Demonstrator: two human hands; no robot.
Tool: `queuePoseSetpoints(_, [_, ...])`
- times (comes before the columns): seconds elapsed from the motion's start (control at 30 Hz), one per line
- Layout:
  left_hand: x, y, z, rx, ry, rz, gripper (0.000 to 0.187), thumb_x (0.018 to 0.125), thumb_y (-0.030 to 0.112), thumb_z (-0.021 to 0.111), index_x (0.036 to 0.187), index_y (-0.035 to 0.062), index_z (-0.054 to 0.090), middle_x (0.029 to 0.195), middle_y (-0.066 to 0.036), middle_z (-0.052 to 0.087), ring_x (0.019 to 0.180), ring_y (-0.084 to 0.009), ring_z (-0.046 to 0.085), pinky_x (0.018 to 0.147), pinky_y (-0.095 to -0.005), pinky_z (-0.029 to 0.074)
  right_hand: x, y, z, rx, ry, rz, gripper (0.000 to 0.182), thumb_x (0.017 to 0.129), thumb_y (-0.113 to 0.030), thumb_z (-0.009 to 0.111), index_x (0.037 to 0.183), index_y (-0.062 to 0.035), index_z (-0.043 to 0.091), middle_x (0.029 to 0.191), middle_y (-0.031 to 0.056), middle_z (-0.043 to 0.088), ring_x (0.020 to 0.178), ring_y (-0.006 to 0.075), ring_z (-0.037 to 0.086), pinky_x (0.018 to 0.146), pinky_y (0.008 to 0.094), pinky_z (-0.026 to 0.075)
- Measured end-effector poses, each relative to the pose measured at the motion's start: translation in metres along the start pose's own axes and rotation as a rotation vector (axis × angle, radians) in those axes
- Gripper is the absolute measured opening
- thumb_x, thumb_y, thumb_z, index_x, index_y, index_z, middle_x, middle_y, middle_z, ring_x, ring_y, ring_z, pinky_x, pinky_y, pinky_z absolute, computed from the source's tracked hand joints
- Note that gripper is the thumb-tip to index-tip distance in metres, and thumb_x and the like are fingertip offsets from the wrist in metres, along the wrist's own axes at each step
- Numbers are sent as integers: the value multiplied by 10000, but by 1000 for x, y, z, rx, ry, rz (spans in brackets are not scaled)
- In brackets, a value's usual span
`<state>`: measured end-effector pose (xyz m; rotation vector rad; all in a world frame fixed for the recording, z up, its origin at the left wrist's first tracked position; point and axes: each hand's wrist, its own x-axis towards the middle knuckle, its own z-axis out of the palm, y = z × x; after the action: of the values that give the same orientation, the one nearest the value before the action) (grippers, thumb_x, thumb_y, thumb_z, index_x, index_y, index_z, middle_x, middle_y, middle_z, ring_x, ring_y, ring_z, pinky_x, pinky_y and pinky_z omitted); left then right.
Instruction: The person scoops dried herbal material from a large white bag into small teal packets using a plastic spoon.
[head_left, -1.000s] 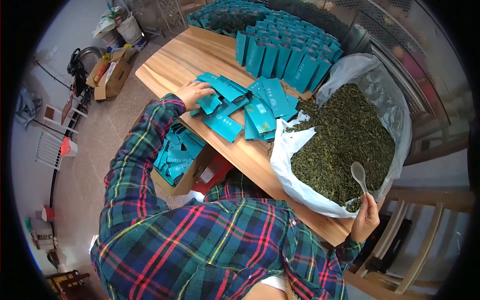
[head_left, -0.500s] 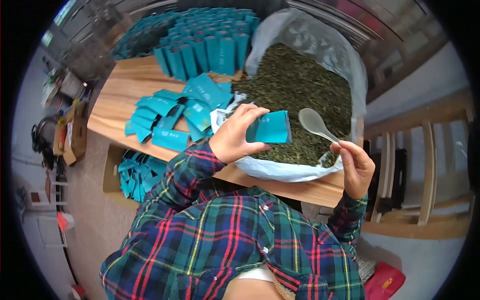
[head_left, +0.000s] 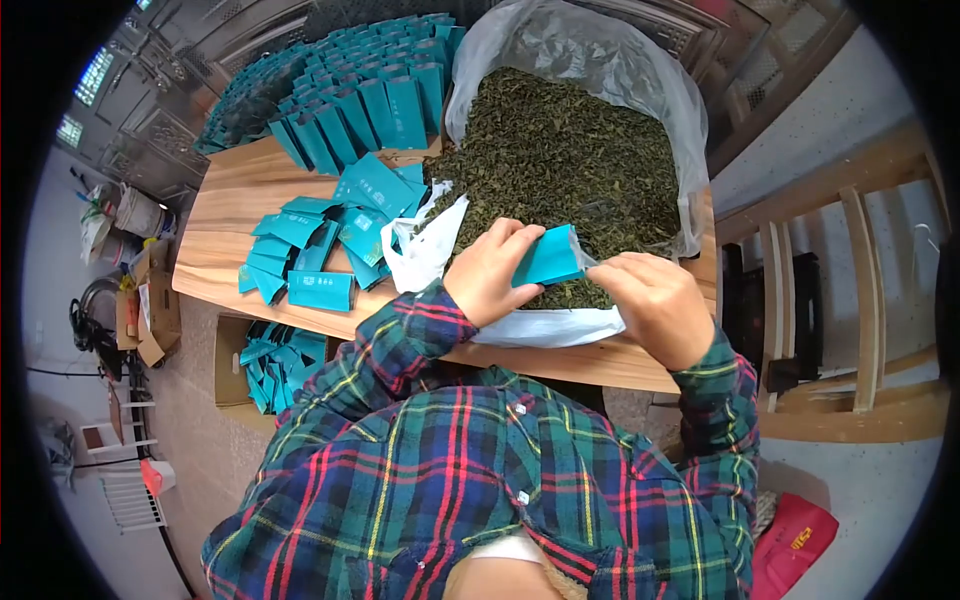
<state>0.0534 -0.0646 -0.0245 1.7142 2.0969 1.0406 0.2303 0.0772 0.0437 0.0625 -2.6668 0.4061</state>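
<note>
A teal pouch (head_left: 549, 256) lies on its side in my left hand (head_left: 491, 273), held between thumb and fingers, its mouth facing right. My right hand (head_left: 657, 300) is closed at that mouth, and a small pale part of the spoon (head_left: 587, 262) shows between the hand and the pouch; the rest of the spoon is hidden. Both hands are over the near side of a clear plastic bag (head_left: 690, 150) of dried green leaves (head_left: 570, 150). Left of the leaves lies a crumpled white plastic piece (head_left: 425, 245).
Flat teal pouches (head_left: 322, 290) lie scattered on the wooden table (head_left: 225, 215). Behind them, rows of upright teal pouches (head_left: 405, 110) stand. Below the table's left edge sits a cardboard box (head_left: 230, 365) of teal pouches. A wooden frame (head_left: 865, 300) is at right.
My right hand has moved left with the spoon, from over the leaves to the pouch mouth. The spoon's bowl is no longer visible. The camera view has shifted slightly.
</note>
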Motion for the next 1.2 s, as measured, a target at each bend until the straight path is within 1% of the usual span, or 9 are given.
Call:
queuePoseSetpoints(0.37, [4, -5, 3, -33, 60, 31, 557, 641, 103, 721, 1149, 59, 498, 1082, -144, 488, 994, -331, 523, 835, -362, 448, -2, -3, 12, -136, 63, -123, 252, 691, -7, 579, 941, -12, 616, 927, 128, 627, 892, 270, 609, 774, 357, 503])
queuePoseSetpoints(0.5, [4, -13, -8, -102, 88, 16, 562, 631, 90, 728, 1143, 54, 500, 1078, -131, 491, 987, -295, 525, 845, -349, 442, -6, 16, -4, 30, 153, -25, 238, 736, -29, 574, 970, -48, 614, 904, 119, 640, 819, 262, 630, 701, 346, 518])
queuePoseSetpoints(0.57, [4, -16, -14, -137, 94, -5, 568, 628, 82, 734, 1145, 52, 500, 1077, -115, 490, 982, -259, 526, 854, -342, 437, -2, 29, -10, 254, 240, 218, 210, 791, -14, 560, 988, -46, 623, 813, 136, 646, 725, 281, 638, 634, 354, 523])
queuePoseSetpoints(0.6, [3, -17, -17, -139, 96, -4, 568, 628, 82, 734, 1145, 52, 500, 1077, -115, 490, 982, -259, 526, 854, -342, 437, 1, 40, -9, 253, 238, 217, 210, 791, -14, 560, 988, -46, 623, 813, 136, 646, 725, 281, 638, 634, 354, 523])
queuePoseSetpoints(0.67, [4, -16, -24, -206, 80, -49, 572, 634, 80, 738, 1152, 51, 496, 1072, -95, 485, 977, -225, 525, 867, -340, 433, 11, 70, 7, 200, 140, 534, 139, 846, -77, 556, 951, -19, 625, 796, 147, 644, 748, 299, 633, 675, 343, 509])
queuePoseSetpoints(0.77, [4, -19, -34, -265, 68, -73, 577, 641, 79, 742, 1159, 49, 490, 1067, -79, 479, 973, -200, 525, 879, -339, 431, 25, 108, 42, -182, 40, 443, 136, 842, -111, 564, 932, -24, 619, 797, 163, 638, 747, 323, 621, 656, 366, 498])
queuePoseSetpoints(0.9, [3, -26, -41, -353, 64, -102, 577, 640, 89, 744, 1154, 42, 485, 1053, -80, 480, 964, -198, 524, 874, -336, 431, 52, 123, 81, -212, 10, 363, 131, 843, -132, 561, 912, -39, 622, 831, 181, 621, 761, 354, 595, 656, 397, 488])
queuePoseSetpoints(1.03, [5, -34, -44, -423, 102, -118, 571, 623, 117, 746, 1125, 32, 488, 1029, -108, 491, 942, -225, 518, 842, -329, 436, 64, 130, 104, -7, 175, 269, 157, 832, -128, 555, 941, -44, 630, 845, 168, 635, 752, 323, 618, 659, 377, 502])
queuePoseSetpoints(1.2, [23, -44, -54, -349, 155, -91, 591, 608, 143, 758, 1120, 31, 486, 1019, -115, 485, 924, -228, 507, 835, -329, 432, 58, 141, 100, 406, 280, 527, 188, 865, -135, 577, 968, 16, 617, 842, 103, 665, 781, 169, 650, 685, 274, 506])
